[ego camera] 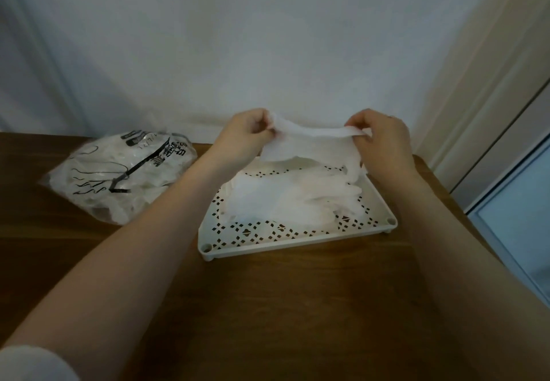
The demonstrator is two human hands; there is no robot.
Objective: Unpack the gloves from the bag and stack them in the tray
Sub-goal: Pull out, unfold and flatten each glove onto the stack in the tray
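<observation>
- My left hand (pixel 248 130) has its grip closed in a pinch on one end of a thin white glove (pixel 309 145); thumb and curled fingers clamp the edge, nothing else in it.
- My right hand (pixel 379 135) has a matching pinch on the opposite end; its fingers are curled round the material, and I cannot tell which end is cuff and which is fingers.
- The glove is stretched between the two grips, its long axis running left to right, with loose material hanging below the taut top edge.
- The glove hangs directly above the far part of the tray (pixel 297 239), apart from it; the way to the tray is straight down and slightly toward me.
- A stack of gloves (pixel 294 199) already lies in the tray, long axis also roughly left to right, so in my judgement the held glove is lined up for lowering flat onto it.
- Neither hand is clearly nearer the stack; the right sits over the tray's far right corner, the left over its far left edge.
- The bag (pixel 119 172) lies on the bench (pixel 297 306) to the left of the tray, near it, nearer my left hand, with more gloves visible inside.
- Judgement: task part done; risk is the limp glove folding on contact.
</observation>
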